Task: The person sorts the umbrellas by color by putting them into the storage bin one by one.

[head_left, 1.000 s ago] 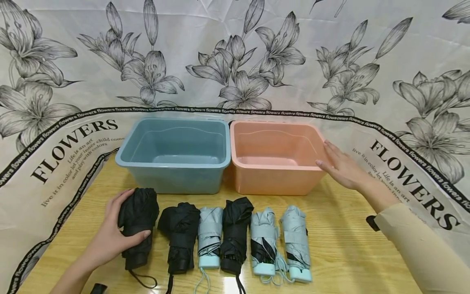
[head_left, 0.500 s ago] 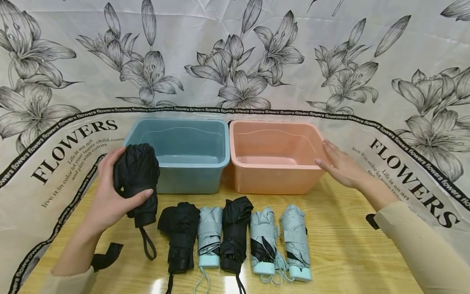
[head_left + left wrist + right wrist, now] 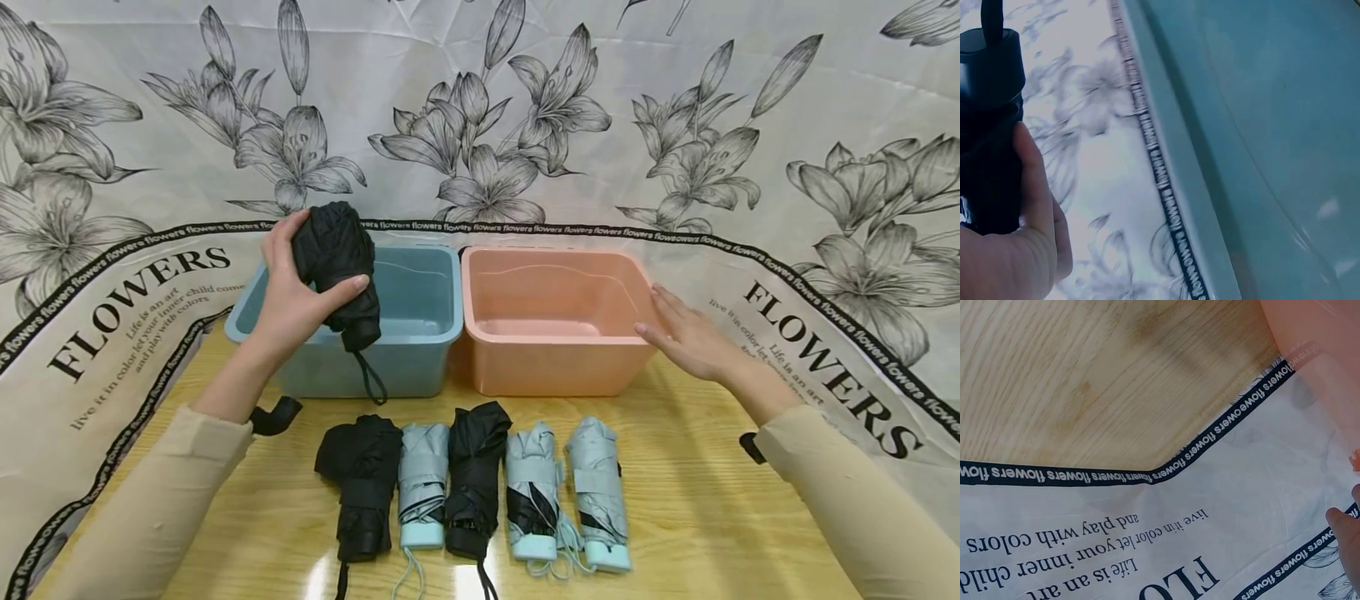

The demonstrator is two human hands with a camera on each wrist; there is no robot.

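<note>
Head view showed me the left hand (image 3: pixel 287 293) gripping a black umbrella (image 3: pixel 337 246), raised at the blue bin (image 3: pixel 420 367); the right hand (image 3: pixel 697 343), straight-fingered, rested against the pink bin (image 3: pixel 555 368), apparently steadying it.

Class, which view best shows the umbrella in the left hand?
The head view: the black umbrella shows end to end. The left wrist view crops it at the left edge; the right wrist view shows none of it.
</note>
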